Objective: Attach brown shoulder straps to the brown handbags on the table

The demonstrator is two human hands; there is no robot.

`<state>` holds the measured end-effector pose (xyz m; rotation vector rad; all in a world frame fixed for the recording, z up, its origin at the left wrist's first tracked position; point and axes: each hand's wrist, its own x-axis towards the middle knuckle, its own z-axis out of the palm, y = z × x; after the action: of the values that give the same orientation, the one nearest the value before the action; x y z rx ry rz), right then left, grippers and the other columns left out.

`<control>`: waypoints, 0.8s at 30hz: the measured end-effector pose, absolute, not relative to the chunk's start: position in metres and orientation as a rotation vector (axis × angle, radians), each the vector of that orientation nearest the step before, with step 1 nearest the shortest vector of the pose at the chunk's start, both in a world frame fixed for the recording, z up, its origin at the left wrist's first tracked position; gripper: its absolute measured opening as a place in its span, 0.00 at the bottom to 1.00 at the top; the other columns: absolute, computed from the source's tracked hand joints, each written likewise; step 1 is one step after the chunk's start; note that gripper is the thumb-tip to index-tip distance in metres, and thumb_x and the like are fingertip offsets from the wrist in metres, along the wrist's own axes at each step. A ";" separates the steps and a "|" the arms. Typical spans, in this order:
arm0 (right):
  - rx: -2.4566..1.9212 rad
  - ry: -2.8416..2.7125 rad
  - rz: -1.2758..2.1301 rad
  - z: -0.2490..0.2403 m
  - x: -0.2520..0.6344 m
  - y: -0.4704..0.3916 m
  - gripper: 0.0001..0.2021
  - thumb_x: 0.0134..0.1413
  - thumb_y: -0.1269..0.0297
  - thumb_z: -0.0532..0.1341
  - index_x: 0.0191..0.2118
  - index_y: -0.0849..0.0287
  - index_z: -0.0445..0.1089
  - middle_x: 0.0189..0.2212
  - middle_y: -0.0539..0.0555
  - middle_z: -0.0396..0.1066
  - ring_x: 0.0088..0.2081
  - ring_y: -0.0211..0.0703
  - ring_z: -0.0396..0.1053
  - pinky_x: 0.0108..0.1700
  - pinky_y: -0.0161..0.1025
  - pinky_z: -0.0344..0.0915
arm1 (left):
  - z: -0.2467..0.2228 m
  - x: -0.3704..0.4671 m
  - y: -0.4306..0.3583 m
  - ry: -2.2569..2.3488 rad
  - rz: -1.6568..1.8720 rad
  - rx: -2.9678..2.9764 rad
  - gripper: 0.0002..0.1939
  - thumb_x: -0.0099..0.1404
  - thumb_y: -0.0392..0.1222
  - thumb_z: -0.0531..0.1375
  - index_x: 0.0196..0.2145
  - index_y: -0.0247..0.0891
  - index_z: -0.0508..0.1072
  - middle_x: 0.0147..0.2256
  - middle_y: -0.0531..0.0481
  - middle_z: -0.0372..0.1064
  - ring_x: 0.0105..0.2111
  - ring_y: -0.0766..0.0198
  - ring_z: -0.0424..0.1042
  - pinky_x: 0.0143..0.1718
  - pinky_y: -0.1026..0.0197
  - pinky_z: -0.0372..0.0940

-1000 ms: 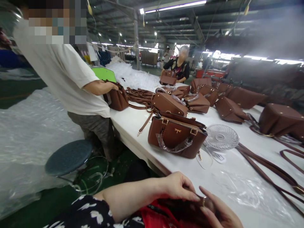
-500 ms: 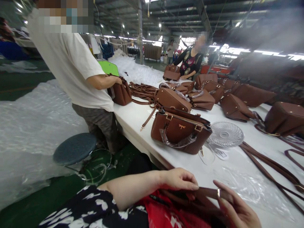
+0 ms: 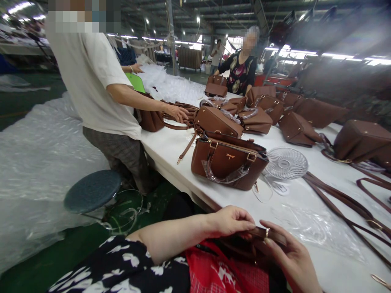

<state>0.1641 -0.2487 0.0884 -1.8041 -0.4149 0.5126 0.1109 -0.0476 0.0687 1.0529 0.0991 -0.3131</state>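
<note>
Over my lap, my left hand (image 3: 235, 221) pinches a brown leather strap (image 3: 277, 236) between thumb and fingers. Close beside it, my right hand (image 3: 288, 254) grips the same strap around a small gold metal loop (image 3: 267, 232). More of the strap hangs below my hands, partly hidden in shadow over a red apron (image 3: 214, 268). Beyond my hands, a brown handbag (image 3: 226, 162) stands upright on the table, its handles wrapped in clear plastic and a gold dragonfly on its front.
A white fan (image 3: 286, 162) stands right of the handbag. Several brown bags (image 3: 218, 121) and loose straps (image 3: 345, 203) lie across the white table (image 3: 171, 156). Left are a round stool (image 3: 93, 190), plastic sheeting (image 3: 45, 162) and a co-worker in a white shirt (image 3: 91, 77); another person (image 3: 241, 71) stands behind.
My right hand has come closer to my left, bringing the gold loop with it. The white-shirted co-worker has stretched an arm from the bag toward the pile of straps.
</note>
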 end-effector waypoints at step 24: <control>-1.870 -0.712 0.415 0.088 0.166 -0.229 0.12 0.58 0.54 0.62 0.28 0.55 0.70 0.31 0.53 0.65 0.35 0.44 0.64 0.38 0.40 0.63 | 0.058 0.116 -0.056 0.196 -0.242 1.466 0.09 0.47 0.34 0.64 0.30 0.33 0.72 0.23 0.58 0.64 0.24 0.72 0.59 0.27 0.67 0.55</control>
<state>0.1664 -0.2289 0.0875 -1.8701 -0.7121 0.4153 0.1157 -0.0559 0.0582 1.4656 0.1960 -0.2421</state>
